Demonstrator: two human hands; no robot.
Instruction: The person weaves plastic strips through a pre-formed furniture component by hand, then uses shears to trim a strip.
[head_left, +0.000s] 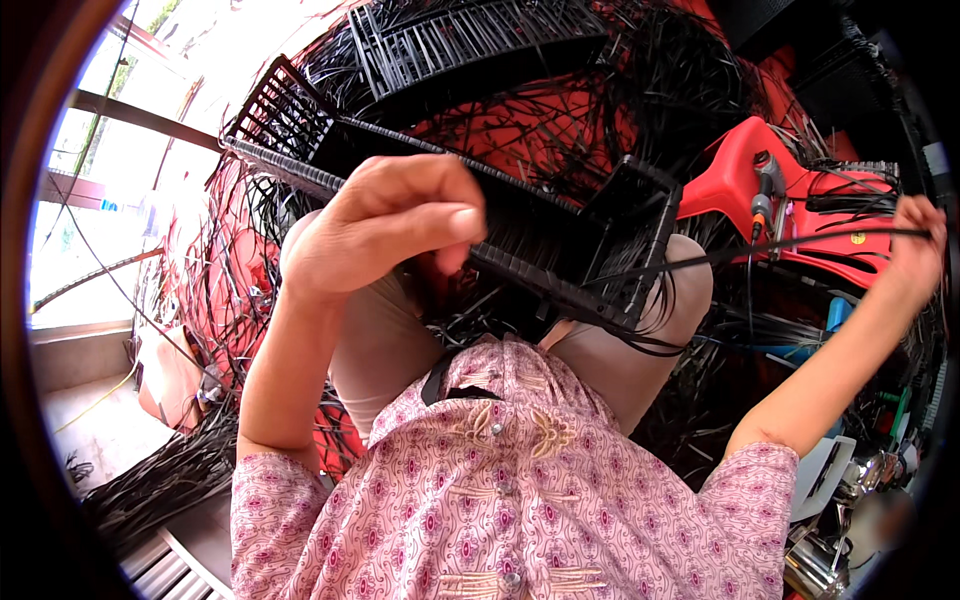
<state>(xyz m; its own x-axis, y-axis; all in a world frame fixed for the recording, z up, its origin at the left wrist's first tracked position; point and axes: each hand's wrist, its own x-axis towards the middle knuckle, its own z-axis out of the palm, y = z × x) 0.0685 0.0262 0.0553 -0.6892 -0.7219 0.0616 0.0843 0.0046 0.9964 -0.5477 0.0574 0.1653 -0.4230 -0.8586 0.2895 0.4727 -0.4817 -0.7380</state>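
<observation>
Head view: left hand (pixel 385 225) pinches basket (pixel 480 215) rim; right hand's (pixel 915 240) grip clenches strap (pixel 760 245), fingertips hidden.

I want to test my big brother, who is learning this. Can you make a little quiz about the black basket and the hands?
1. True or false: the left hand grips the rim of the black basket.
2. What does the right hand pull? A) black strip B) blue rope C) a spoon
3. What does the basket rest on?

Key: 1 true. 2 A. 3 the person's lap.
</observation>
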